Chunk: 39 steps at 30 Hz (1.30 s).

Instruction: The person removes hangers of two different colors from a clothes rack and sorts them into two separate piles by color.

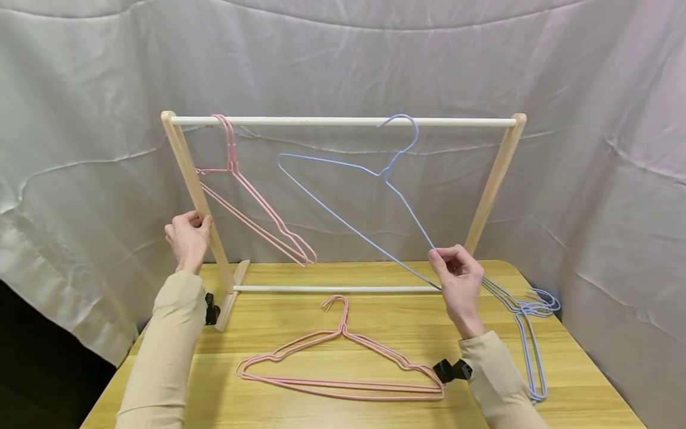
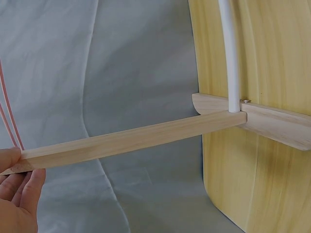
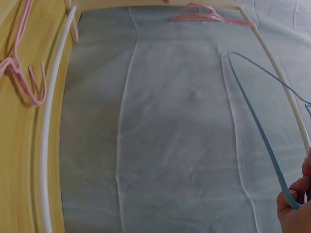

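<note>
My right hand (image 1: 462,283) pinches the lower right corner of a light blue hanger (image 1: 343,220), which hangs tilted with its hook at the white top rod (image 1: 300,121). Whether the hook bears on the rod I cannot tell. In the right wrist view, fingers (image 3: 299,187) hold the hanger's blue wire (image 3: 262,136). My left hand (image 1: 189,238) grips the left wooden post (image 1: 187,161) of the rack partway up. Thumb and fingers lie on opposite sides of that post (image 2: 121,143) in the left wrist view. Pink hangers (image 1: 257,196) hang at the rod's left end.
Several pink hangers (image 1: 343,328) lie stacked on the wooden table (image 1: 300,274) in front of the rack. At the right, several blue hangers (image 1: 527,339) lie partly behind the right forearm. A lower white rod (image 1: 332,289) joins the posts. Grey cloth (image 1: 332,59) hangs behind.
</note>
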Motion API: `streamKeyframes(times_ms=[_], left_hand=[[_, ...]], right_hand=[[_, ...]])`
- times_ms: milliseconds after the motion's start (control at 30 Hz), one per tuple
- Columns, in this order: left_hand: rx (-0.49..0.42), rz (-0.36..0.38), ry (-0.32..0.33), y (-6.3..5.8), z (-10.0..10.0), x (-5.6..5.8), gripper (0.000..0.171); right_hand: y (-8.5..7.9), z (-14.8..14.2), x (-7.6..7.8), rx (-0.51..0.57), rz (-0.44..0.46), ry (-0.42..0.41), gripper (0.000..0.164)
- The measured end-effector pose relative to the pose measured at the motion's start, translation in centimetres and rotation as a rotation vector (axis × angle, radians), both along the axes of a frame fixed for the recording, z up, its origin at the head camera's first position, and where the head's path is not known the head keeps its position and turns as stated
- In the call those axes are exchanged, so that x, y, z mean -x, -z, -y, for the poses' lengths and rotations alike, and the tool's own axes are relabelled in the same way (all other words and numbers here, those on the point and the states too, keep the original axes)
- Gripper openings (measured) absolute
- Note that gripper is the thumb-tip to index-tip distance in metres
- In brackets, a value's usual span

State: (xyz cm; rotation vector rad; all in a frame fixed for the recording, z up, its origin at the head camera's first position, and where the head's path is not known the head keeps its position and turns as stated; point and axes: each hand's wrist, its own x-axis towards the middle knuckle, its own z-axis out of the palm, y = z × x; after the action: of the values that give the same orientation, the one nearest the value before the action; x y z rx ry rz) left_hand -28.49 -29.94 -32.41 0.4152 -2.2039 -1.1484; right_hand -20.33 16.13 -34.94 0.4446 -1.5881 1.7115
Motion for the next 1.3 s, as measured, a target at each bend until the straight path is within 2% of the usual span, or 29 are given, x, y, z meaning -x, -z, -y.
streamKeyframes(times_ms=[133,267,367,500,633,767,833,1000,1200,1300], left_hand=[[-0.003,0.004,-0.001,0.0,0.0,0.1,0.031],[0.005,-0.002,-0.010,0.1,0.0,0.2,0.031],[0.011,-0.011,-0.014,0.0,0.0,0.1,0.028],[0.012,-0.019,-0.012,0.0,0.0,0.1,0.027],[0.005,-0.016,-0.008,0.0,0.0,0.1,0.028],[-0.002,-0.012,-0.006,0.0,0.0,0.1,0.029],[-0.005,-0.013,-0.006,0.0,0.0,0.1,0.029],[-0.005,-0.019,-0.009,0.1,-0.1,0.1,0.029],[0.003,-0.018,-0.010,0.1,-0.1,0.2,0.029],[0.000,-0.014,-0.011,0.1,0.0,0.1,0.029]], right_hand=[[0.6,-0.9,-0.4,0.022,-0.025,0.021,0.011],[1.3,-1.8,-0.6,0.050,-0.028,0.064,0.022],[1.8,-2.6,-0.8,0.087,-0.052,0.069,0.023],[2.3,-3.8,-1.1,0.129,-0.083,0.067,0.005],[2.8,-4.9,-1.1,0.180,-0.145,0.067,0.015],[3.3,-5.9,-1.3,0.229,-0.208,0.087,0.009],[3.5,-6.5,-1.5,0.234,-0.213,0.124,0.003],[4.1,-8.0,-1.9,0.261,-0.213,0.197,0.012],[5.0,-9.9,-2.0,0.397,-0.249,0.180,0.002],[5.4,-10.7,-2.0,0.450,-0.261,0.179,0.003]])
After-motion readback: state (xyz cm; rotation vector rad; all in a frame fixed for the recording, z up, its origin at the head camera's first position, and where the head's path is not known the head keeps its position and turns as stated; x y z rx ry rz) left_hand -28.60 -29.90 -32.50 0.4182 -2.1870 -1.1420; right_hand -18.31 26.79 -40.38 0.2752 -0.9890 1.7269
